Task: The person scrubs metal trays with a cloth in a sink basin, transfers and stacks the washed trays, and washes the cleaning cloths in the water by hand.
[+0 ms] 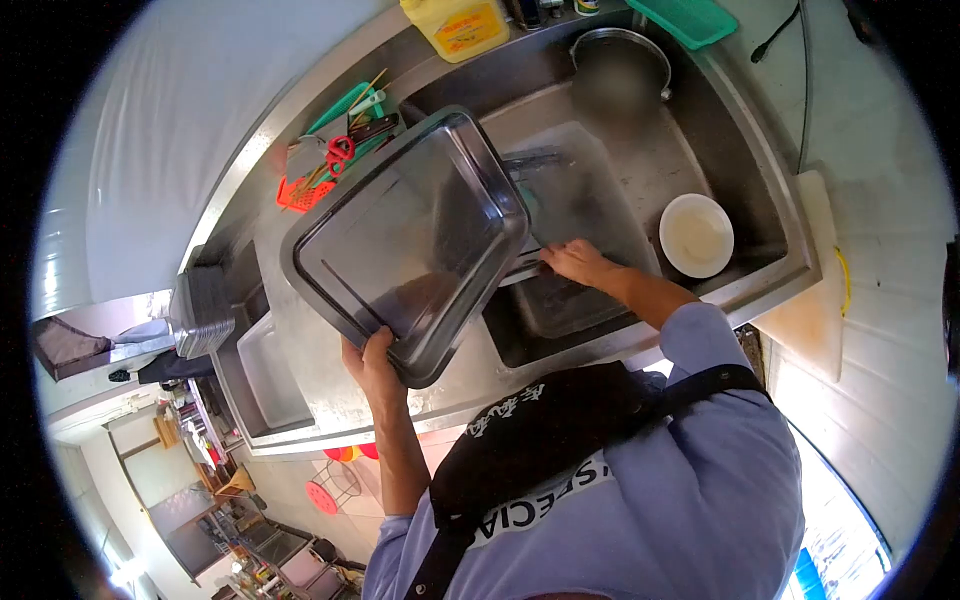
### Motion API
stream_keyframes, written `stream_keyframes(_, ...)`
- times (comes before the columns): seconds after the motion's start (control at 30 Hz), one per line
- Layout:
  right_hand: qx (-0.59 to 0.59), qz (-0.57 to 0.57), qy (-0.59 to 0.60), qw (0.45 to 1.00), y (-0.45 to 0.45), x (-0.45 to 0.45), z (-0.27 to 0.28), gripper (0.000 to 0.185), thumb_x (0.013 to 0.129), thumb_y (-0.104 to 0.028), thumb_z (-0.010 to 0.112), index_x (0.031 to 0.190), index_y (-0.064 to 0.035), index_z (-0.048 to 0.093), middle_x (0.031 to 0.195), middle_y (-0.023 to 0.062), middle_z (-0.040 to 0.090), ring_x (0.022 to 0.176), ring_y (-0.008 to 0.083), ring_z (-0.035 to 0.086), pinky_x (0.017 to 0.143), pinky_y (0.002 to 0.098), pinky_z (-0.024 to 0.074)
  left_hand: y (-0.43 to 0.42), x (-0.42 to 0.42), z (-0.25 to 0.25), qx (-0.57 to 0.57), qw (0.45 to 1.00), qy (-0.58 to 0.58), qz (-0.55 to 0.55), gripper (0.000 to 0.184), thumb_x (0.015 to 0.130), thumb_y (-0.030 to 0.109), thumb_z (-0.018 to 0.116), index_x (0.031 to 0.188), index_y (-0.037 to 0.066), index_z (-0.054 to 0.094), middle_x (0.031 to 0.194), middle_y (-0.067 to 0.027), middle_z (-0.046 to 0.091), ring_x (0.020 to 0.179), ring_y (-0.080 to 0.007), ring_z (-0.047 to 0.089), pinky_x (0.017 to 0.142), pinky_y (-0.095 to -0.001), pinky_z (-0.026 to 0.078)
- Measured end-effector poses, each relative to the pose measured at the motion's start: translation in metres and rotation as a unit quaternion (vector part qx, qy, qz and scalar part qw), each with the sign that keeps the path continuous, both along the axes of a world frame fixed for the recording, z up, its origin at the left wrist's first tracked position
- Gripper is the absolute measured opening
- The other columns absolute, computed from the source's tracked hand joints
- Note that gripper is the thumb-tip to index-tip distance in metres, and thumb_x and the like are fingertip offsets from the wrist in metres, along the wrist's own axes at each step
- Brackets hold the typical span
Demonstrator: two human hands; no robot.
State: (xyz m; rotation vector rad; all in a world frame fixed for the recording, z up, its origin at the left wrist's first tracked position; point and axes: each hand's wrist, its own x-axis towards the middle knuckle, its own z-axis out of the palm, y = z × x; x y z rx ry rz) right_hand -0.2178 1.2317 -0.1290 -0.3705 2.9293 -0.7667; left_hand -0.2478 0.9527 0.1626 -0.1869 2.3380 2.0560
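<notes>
A rectangular metal tray with a raised rim is tilted up over the divider between the sink basins. My left hand is closed on its lower left edge, thumb over the rim. My right hand is closed just right of the tray, above the right basin. A narrow shiny metal edge lies by its fingertips, but what the fingers grip is partly hidden. Beneath them, a translucent rectangular tub sits in the basin.
In the right basin stand a round white bowl and a pot with a metal rim. Baskets with red-handled scissors and a yellow jug line the back. Stacked metal trays stand at left. A cutting board leans at right.
</notes>
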Motion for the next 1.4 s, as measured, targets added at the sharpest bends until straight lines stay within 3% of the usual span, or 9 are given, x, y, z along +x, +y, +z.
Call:
stream_keyframes(0.17, 0.087, 0.145, -0.211, 0.963, 0.007, 0.029, 0.027, 0.03, 0.089, -0.017, 0.044, 0.117, -0.0071, 0.053, 0.099, 0.0193, 0.063, 0.098, 0.0341, 0.061, 0.078, 0.0502, 0.0475, -0.003, 0.003, -0.004, -0.013, 1.0, 0.006, 0.012, 0.03, 0.069, 0.008, 0.054, 0.097, -0.003, 0.057, 0.083, -0.0041, 0.057, 0.076, -0.0136, 0.052, 0.071, -0.0242, 0.041)
stream_keyframes(0.27, 0.115, 0.148, 0.071, 0.98, -0.007, 0.069, -0.071, 0.034, 0.091, -0.024, 0.045, 0.123, -0.0161, 0.05, 0.111, 0.0102, 0.062, 0.105, 0.0305, 0.057, 0.084, 0.0521, 0.044, -0.002, 0.0, -0.011, -0.003, 1.0, -0.008, -0.005, 0.031, 0.069, 0.008, 0.054, 0.098, -0.002, 0.058, 0.083, -0.0035, 0.056, 0.076, -0.0129, 0.052, 0.071, -0.0243, 0.041)
stream_keyframes(0.4, 0.105, -0.107, -0.313, 0.938, 0.004, 0.045, -0.12, 0.033, 0.091, -0.019, 0.042, 0.119, -0.0192, 0.059, 0.116, 0.0103, 0.061, 0.117, 0.0329, 0.048, 0.097, 0.0459, 0.0351, 0.001, 0.0, -0.011, -0.016, 0.999, -0.01, -0.042, 0.033, 0.069, 0.007, 0.054, 0.1, -0.001, 0.058, 0.086, -0.0034, 0.057, 0.079, -0.0124, 0.053, 0.072, -0.024, 0.041)
stream_keyframes(0.47, 0.102, -0.193, -0.302, 0.928, 0.015, 0.042, -0.12, 0.032, 0.091, -0.019, 0.042, 0.117, -0.0171, 0.061, 0.115, 0.0093, 0.062, 0.11, 0.0309, 0.054, 0.093, 0.0449, 0.0384, 0.01, 0.0, -0.005, -0.015, 0.999, 0.001, -0.045, 0.034, 0.07, 0.007, 0.054, 0.103, -0.001, 0.058, 0.088, -0.0035, 0.057, 0.08, -0.0123, 0.053, 0.072, -0.024, 0.041)
stream_keyframes(0.67, 0.024, -0.085, -0.446, 0.891, 0.069, 0.029, -0.031, 0.046, 0.08, -0.028, 0.062, 0.117, -0.0018, 0.059, 0.114, 0.0174, 0.061, 0.107, 0.0324, 0.056, 0.093, 0.04, 0.0405, 0.003, -0.005, -0.015, -0.018, 0.998, -0.033, -0.043, 0.038, 0.07, 0.006, 0.055, 0.107, -0.001, 0.056, 0.092, -0.0049, 0.058, 0.083, -0.0144, 0.054, 0.076, -0.0261, 0.043)
stream_keyframes(0.77, -0.176, -0.195, -0.326, 0.908, 0.081, 0.033, -0.011, 0.061, 0.077, -0.035, 0.067, 0.125, 0.0005, 0.052, 0.108, 0.0192, 0.061, 0.104, 0.0278, 0.056, 0.087, 0.0355, 0.0441, 0.009, -0.006, -0.02, -0.022, 0.998, -0.051, -0.039, 0.039, 0.069, 0.005, 0.054, 0.108, -0.002, 0.055, 0.093, -0.0068, 0.058, 0.083, -0.0161, 0.054, 0.076, -0.0272, 0.043)
stream_keyframes(0.83, -0.318, -0.201, -0.322, 0.869, 0.063, 0.017, 0.114, 0.055, 0.081, -0.034, 0.063, 0.126, -0.005, 0.052, 0.124, 0.0188, 0.054, 0.108, 0.0312, 0.056, 0.085, 0.0373, 0.0474, 0.022, -0.009, -0.019, 0.021, 0.997, -0.064, -0.027, 0.039, 0.069, 0.005, 0.053, 0.107, -0.002, 0.054, 0.093, -0.0077, 0.057, 0.082, -0.0168, 0.054, 0.076, -0.0277, 0.043)
stream_keyframes(1.07, -0.411, 0.007, 0.081, 0.908, -0.054, -0.039, 0.204, 0.03, 0.084, -0.019, 0.057, 0.107, -0.0009, 0.053, 0.106, 0.019, 0.054, 0.101, 0.0368, 0.054, 0.083, 0.0422, 0.0449, 0.039, -0.011, -0.057, 0.107, 0.978, -0.154, -0.089, 0.042, 0.069, 0.001, 0.051, 0.111, -0.002, 0.05, 0.093, -0.0066, 0.056, 0.085, -0.0179, 0.054, 0.075, -0.029, 0.046)
stream_keyframes(1.4, -0.084, -0.047, 0.247, 0.964, -0.071, -0.075, 0.123, 0.031, 0.085, -0.03, 0.055, 0.104, -0.0057, 0.058, 0.109, 0.0127, 0.057, 0.123, 0.035, 0.04, 0.105, 0.0532, 0.0246, 0.044, 0.012, -0.05, 0.114, 0.978, -0.15, -0.094, 0.05, 0.068, 0.001, 0.049, 0.117, -0.004, 0.046, 0.103, -0.0121, 0.056, 0.091, -0.0246, 0.057, 0.08, -0.035, 0.048)
